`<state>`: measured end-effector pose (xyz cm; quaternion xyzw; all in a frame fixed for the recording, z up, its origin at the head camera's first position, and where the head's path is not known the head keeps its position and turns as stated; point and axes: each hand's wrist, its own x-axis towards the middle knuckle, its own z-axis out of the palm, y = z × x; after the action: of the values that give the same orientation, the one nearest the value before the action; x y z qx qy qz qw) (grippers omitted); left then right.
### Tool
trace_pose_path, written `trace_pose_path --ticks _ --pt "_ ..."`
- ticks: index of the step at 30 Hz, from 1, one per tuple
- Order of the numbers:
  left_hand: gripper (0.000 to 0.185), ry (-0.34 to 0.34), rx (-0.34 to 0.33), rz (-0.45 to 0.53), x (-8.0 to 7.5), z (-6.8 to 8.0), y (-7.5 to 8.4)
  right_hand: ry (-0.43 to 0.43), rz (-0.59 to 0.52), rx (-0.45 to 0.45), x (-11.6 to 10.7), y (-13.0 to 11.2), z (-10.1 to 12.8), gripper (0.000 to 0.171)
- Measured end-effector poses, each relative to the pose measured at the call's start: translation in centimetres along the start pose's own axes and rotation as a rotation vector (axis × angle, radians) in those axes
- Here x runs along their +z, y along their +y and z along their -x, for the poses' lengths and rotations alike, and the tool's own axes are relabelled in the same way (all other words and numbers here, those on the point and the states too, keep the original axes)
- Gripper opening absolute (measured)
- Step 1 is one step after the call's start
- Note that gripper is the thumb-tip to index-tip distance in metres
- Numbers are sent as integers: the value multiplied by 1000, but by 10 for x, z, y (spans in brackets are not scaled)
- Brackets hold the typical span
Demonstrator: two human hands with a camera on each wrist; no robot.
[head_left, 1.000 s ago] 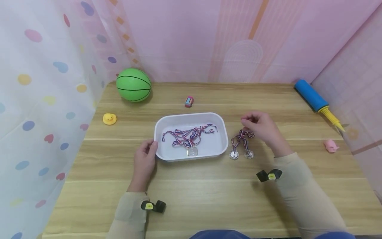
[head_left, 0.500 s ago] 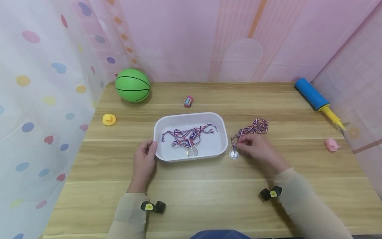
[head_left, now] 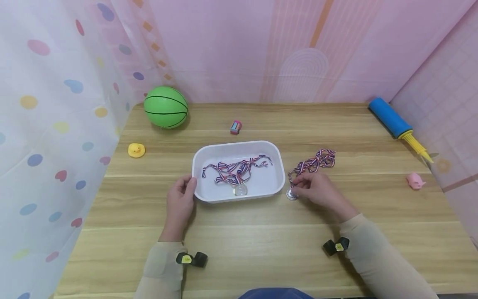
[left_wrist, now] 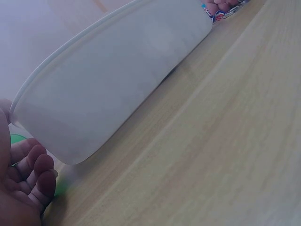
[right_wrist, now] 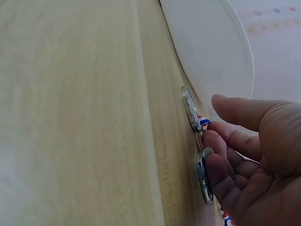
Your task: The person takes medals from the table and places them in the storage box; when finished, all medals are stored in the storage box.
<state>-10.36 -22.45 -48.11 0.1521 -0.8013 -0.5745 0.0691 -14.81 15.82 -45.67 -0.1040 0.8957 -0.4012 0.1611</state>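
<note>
My left hand (head_left: 181,200) grips the left end of a white plastic tray (head_left: 239,146), thumb over the rim and fingers outside. In the tray lies a silver medal (head_left: 240,189) on a red, white and blue striped ribbon (head_left: 244,169). My right hand (head_left: 317,190) is over two more silver medals just right of the tray. One medal (right_wrist: 190,109) lies beyond the fingertips; the other medal (right_wrist: 203,178) is against the fingers and hidden in the head view. Thumb and forefinger stand apart. Their bunched ribbons (head_left: 317,161) trail behind the hand.
A green ball (head_left: 166,107) and a yellow rubber duck (head_left: 136,150) are at the left. Behind the tray lies a small pink and blue pencil sharpener-like block (head_left: 235,127). A blue and yellow hand pump (head_left: 396,122) and a pink pig toy (head_left: 415,181) lie right.
My right hand has come down from the ribbons toward the medals and then slightly left, and the ribbon bundle now lies farther back and right. The left hand stays on the tray.
</note>
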Motion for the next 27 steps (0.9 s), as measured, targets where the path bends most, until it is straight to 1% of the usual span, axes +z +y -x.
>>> trace_pose_path --ticks 4,10,17,27 --pt "46 -1 -17 -7 0 0 1 -4 56 -34 1 -3 1 27" --pt "44 6 -7 -9 0 1 1 3 129 -69 3 -7 1 28" --pt "43 1 -11 19 0 1 1 -5 131 -72 7 -11 2 33" --pt "44 5 -11 21 1 1 0 2 145 -35 11 -11 0 26"
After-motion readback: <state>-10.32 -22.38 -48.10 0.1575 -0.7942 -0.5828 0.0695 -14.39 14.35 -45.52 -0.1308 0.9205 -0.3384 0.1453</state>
